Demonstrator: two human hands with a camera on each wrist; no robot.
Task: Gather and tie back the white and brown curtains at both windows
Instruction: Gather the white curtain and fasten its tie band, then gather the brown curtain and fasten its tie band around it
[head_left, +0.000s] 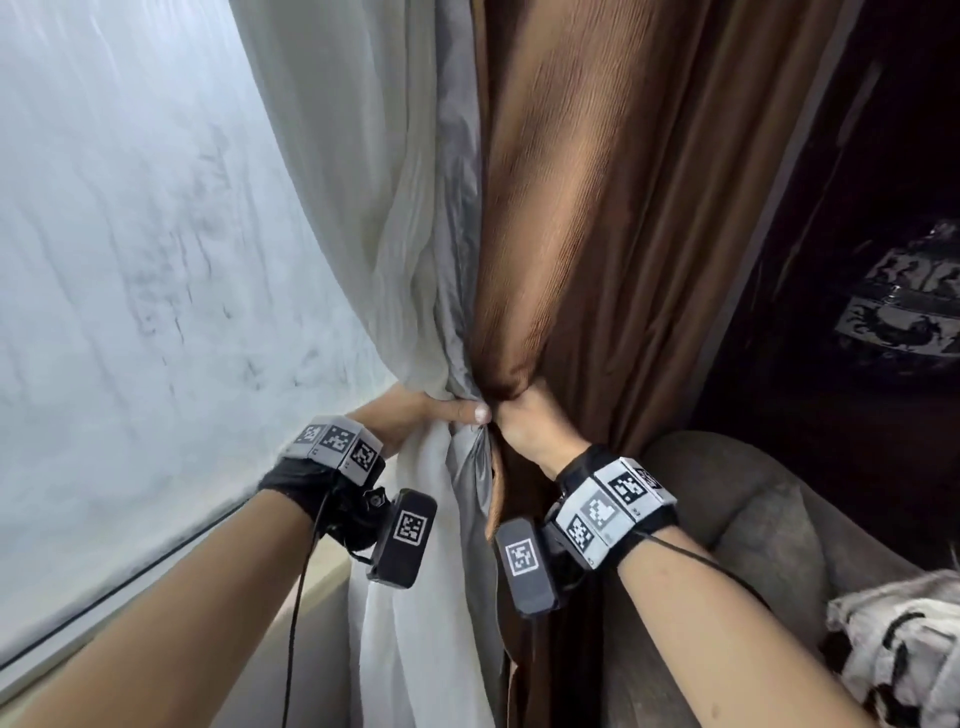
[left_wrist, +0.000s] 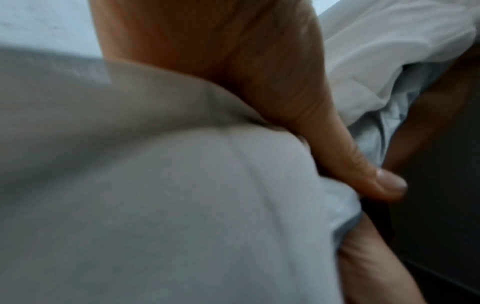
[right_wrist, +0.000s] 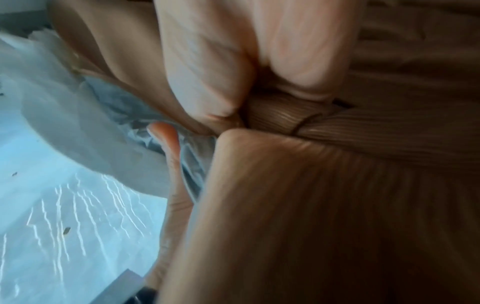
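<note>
Left hand (head_left: 415, 415) clamped on white curtain (head_left: 363, 218), right hand (head_left: 524, 423) on brown curtain (head_left: 582, 208) — best merged tight, level, before tying — no tie visible.

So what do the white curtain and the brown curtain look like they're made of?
White curtain: looks like thin, light woven fabric, matte, falling in soft crumpled folds; a greyer layer shows beside it, perhaps a lining. Brown curtain: seems a heavier cloth with fine ribbing and a slight sheen where light hits the folds. Exact fibre can't be told.
</note>
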